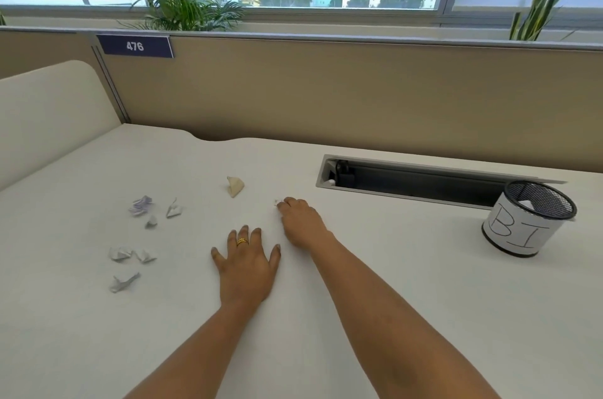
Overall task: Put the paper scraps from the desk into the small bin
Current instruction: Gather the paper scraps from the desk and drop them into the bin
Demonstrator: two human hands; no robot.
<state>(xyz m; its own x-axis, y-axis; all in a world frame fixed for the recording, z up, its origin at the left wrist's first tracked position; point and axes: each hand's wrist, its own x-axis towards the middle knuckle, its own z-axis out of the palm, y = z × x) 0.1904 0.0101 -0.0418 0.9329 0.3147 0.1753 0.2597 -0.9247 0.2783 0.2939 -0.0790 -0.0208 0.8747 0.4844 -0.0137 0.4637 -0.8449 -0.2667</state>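
On the white desk (pixel 375 284), well left of the small bin (pixel 527 221), paper scraps lie loose. A beige folded scrap (pixel 235 186) sits nearest the bin of the loose ones. Farther from the bin are a purple-tinted crumple (pixel 141 205), two small white pieces (pixel 174 208) (pixel 151 222), a pair of white scraps (pixel 120 254) (pixel 145 255), and a twisted strip (pixel 124 282) farthest out. One white scrap (pixel 525 204) lies inside the bin's black mesh cup, which wears a white paper wrap lettered "BI".

Right hand (pixel 301 224): palm down, fingers curled, tips pinched on a tiny white scrap (pixel 277 202) touching the desk; cannot tell whether it is lifted.

Left hand (pixel 246 263): flat on the desk, fingers spread, holding nothing, gold ring (pixel 242 241) on one finger; farther from the bin than the right hand.

An open cable tray (pixel 411 181) sits just behind the bin.
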